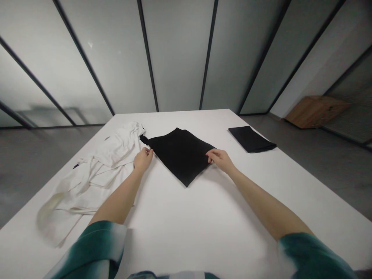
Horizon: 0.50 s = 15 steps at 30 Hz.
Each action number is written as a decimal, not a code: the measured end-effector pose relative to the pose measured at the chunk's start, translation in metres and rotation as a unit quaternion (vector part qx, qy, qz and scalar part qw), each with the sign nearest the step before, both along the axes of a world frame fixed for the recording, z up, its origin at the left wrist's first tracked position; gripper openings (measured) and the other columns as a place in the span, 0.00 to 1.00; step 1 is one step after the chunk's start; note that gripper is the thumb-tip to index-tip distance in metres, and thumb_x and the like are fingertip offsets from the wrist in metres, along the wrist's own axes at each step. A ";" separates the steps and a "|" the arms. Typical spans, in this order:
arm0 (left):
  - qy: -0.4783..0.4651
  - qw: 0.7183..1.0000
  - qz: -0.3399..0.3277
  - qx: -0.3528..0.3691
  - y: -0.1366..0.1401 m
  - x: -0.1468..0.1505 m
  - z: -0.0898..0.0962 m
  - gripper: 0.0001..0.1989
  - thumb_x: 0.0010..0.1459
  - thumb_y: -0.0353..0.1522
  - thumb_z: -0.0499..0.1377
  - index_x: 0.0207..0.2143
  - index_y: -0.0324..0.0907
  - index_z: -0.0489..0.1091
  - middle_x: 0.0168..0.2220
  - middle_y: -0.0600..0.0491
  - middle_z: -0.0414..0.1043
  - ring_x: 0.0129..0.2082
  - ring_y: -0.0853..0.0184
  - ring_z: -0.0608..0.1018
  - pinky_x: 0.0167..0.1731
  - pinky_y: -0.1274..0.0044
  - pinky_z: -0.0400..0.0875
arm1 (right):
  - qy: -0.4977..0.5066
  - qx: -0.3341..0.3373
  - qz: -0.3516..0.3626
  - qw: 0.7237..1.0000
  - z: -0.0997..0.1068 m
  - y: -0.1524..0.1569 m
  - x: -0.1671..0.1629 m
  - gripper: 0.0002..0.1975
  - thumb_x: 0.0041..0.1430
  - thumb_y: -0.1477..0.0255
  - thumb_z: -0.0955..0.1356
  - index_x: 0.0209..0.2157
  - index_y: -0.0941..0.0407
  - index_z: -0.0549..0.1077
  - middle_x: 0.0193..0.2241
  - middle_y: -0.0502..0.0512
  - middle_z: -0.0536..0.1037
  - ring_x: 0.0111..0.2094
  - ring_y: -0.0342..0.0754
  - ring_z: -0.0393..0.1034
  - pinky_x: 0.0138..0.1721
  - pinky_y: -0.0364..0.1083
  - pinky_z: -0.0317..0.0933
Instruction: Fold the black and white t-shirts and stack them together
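Two bare hands reach forward over a white table [174, 228], well apart from each other, with a black cloth between them. The left hand [143, 159] has its fingers curled, thumb and fingertips pinching the cloth [180, 155] at its left edge. The right hand [220, 158] pinches the opposite edge near the right corner, its fingers bent and pointing left. Both forearms slant inward from the lower corners, and loose teal-and-white sleeves [97, 242] end near the elbows.

The cloth lies mid-table, turned like a diamond, one corner pointing toward the wearer; a narrow, crumpled black end sticks out at its upper left, next to a rumpled white heap [99, 170]. That heap spreads along the table's left side. Near the right edge lies a flat, folded black bundle [251, 138], apart from the cloth.

Beyond stand frosted panels [177, 58] with dark frames, and a wooden box [315, 111] sits at right on the grey floor [337, 166].
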State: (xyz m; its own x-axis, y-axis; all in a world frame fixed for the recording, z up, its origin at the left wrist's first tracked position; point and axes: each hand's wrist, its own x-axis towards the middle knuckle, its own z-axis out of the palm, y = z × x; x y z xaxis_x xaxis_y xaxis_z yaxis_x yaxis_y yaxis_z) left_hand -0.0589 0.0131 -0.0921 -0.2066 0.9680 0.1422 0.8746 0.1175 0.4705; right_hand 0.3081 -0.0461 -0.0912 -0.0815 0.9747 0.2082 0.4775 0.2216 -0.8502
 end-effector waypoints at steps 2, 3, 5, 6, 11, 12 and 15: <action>-0.002 0.999 -0.036 -0.015 -0.002 0.004 -0.001 0.19 0.65 0.46 0.48 0.42 0.44 0.72 0.41 0.43 0.79 0.45 0.50 0.79 0.43 0.65 0.70 | -0.070 0.082 -0.120 0.987 -0.006 0.005 0.003 0.16 0.58 0.61 0.65 0.40 0.55 0.78 0.38 0.61 0.81 0.40 0.56 0.73 0.44 0.54 0.66; -0.001 0.998 -0.055 -0.006 -0.004 0.008 -0.002 0.20 0.65 0.46 0.48 0.43 0.43 0.72 0.42 0.42 0.79 0.47 0.50 0.78 0.44 0.65 0.70 | -0.112 0.096 -0.151 0.977 -0.011 0.008 0.006 0.17 0.58 0.62 0.66 0.44 0.55 0.78 0.44 0.63 0.80 0.47 0.58 0.72 0.49 0.56 0.64; 0.004 0.995 -0.097 0.020 -0.007 0.017 -0.006 0.23 0.64 0.47 0.51 0.51 0.40 0.70 0.47 0.41 0.77 0.51 0.51 0.77 0.49 0.66 0.68 | -0.186 0.079 -0.158 0.966 -0.019 0.013 0.013 0.21 0.56 0.63 0.68 0.50 0.55 0.75 0.52 0.65 0.76 0.54 0.61 0.68 0.55 0.58 0.60; 0.010 0.993 -0.118 0.029 -0.008 0.021 -0.009 0.26 0.63 0.47 0.52 0.55 0.39 0.68 0.50 0.40 0.76 0.52 0.51 0.76 0.51 0.66 0.67 | -0.210 0.065 -0.150 0.964 -0.023 0.015 0.015 0.22 0.57 0.63 0.68 0.51 0.56 0.75 0.53 0.65 0.76 0.55 0.62 0.68 0.55 0.58 0.60; 0.043 0.982 -0.180 0.039 -0.009 0.028 -0.018 0.40 0.57 0.48 0.60 0.65 0.36 0.56 0.61 0.37 0.67 0.59 0.49 0.71 0.57 0.63 0.64 | -0.195 0.054 -0.078 0.976 -0.024 0.010 0.014 0.15 0.59 0.61 0.65 0.40 0.55 0.77 0.33 0.57 0.80 0.36 0.53 0.73 0.40 0.49 0.65; 0.054 0.984 -0.166 0.047 -0.009 0.027 -0.018 0.41 0.56 0.47 0.61 0.65 0.35 0.55 0.62 0.36 0.64 0.60 0.48 0.69 0.57 0.63 0.63 | -0.178 0.052 -0.048 0.981 -0.022 0.007 0.011 0.15 0.60 0.60 0.64 0.36 0.55 0.76 0.27 0.53 0.78 0.30 0.50 0.71 0.34 0.47 0.63; 0.071 0.990 -0.095 0.081 -0.006 0.021 -0.017 0.38 0.58 0.44 0.59 0.65 0.34 0.56 0.62 0.35 0.65 0.60 0.46 0.68 0.57 0.61 0.64 | -0.145 0.074 -0.007 0.987 -0.017 0.000 0.004 0.19 0.62 0.56 0.62 0.25 0.54 0.72 0.17 0.49 0.69 0.21 0.46 0.64 0.27 0.45 0.57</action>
State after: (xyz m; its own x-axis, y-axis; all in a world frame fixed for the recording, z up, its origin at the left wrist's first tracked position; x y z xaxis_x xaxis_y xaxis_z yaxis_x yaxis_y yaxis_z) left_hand -0.0379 0.0074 -0.1088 0.0103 0.9499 0.3125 0.9325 -0.1220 0.3400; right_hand 0.3118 -0.0462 -0.1081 -0.1451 0.9366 0.3189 0.6996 0.3251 -0.6364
